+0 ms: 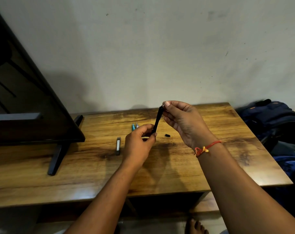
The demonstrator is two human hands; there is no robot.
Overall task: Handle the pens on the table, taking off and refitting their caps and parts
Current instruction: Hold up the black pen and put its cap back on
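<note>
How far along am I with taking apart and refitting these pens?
Done: a small black part lies loose on the table, apparently already taken off. In hand: the left hand grips the black pen low down while the right hand pinches its top end. Left: refitting that part, then the teal pen, the pale pen beside it, and the dark stick-shaped piece near the left hand, all untouched.

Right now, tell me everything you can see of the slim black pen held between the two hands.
The slim black pen looks like plastic, a thin straight barrel. It is nearly upright, top tilted right, above the wooden table, not touching it. The left hand grips its lower end; the right hand pinches its top end.
</note>
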